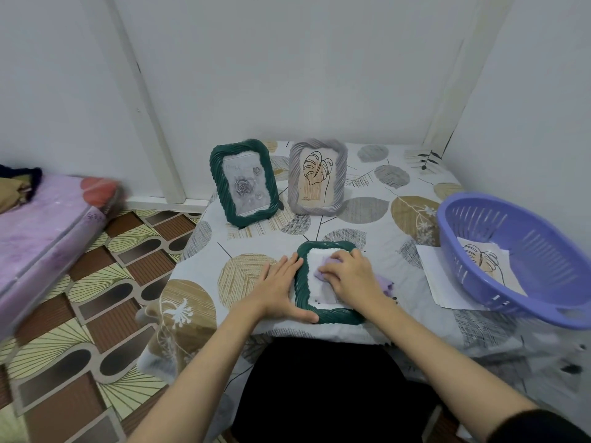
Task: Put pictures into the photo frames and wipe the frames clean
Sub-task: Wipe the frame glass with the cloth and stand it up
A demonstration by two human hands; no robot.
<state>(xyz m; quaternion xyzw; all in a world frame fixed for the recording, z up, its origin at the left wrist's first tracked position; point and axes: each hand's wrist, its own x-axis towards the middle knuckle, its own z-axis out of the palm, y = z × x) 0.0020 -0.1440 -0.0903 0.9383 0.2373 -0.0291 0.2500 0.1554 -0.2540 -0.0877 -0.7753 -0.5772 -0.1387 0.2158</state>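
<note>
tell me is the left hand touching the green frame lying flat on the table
Touching. In the head view the left hand lies flat along the flat green frame's left edge, thumb against its near corner.

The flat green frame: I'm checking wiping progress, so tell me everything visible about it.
The flat green frame is dark green with a ribbed, rope-like border that looks plastic. It lies flat at the near table edge, showing a white centre. The left hand rests on its left side; the right hand presses a lilac cloth on the centre.
</note>
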